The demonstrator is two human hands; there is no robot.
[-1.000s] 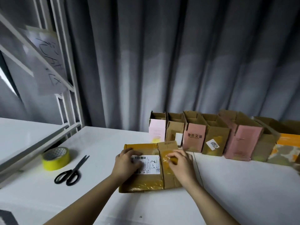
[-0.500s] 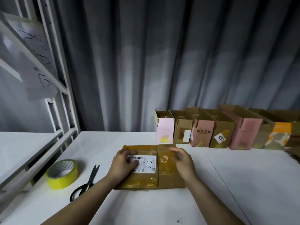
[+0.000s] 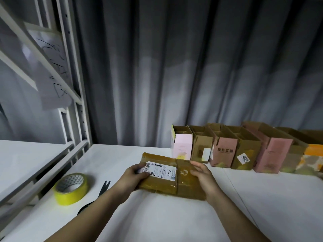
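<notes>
Stretching white and smooth under the parcel (image 3: pixel 185 185), the worktop (image 3: pixel 174 222) has a faint sheen, and a thin seam crosses it to the right of the parcel. Behind the parcel a grey curtain (image 3: pixel 174 75) hangs in deep vertical folds across the back of the room. Far to the left of the parcel stands a pale metal shelving frame (image 3: pixel 70 95) with drilled uprights and slanting braces. A sheet of paper (image 3: pixel 50 75) with handwritten strokes hangs from it.

Left of the parcel a roll of yellow tape (image 3: pixel 70 188) lies flat on its side. Between it and the parcel is a pair of black scissors (image 3: pixel 104 186), its handles partly hidden behind the left forearm. Behind and to the right of the parcel a row of open cartons (image 3: pixel 244 154) stands along the curtain, plain brown corrugated card and pink printed ones packed side by side. The pale pink carton (image 3: pixel 181 149) is just beyond the parcel's far edge.

The parcel is a flat brown cardboard oblong wrapped in glossy, wrinkled clear tape, with a white shipping label (image 3: pixel 162 172) on top. It sits mid-worktop, its near edge seemingly raised a little, though the shadow makes that hard to judge. The left hand (image 3: pixel 134 177) grips its left end, thumb pressed on the label. The right hand (image 3: pixel 204 175) holds its right end, fingers (image 3: pixel 196 164) curled over the far corner.
</notes>
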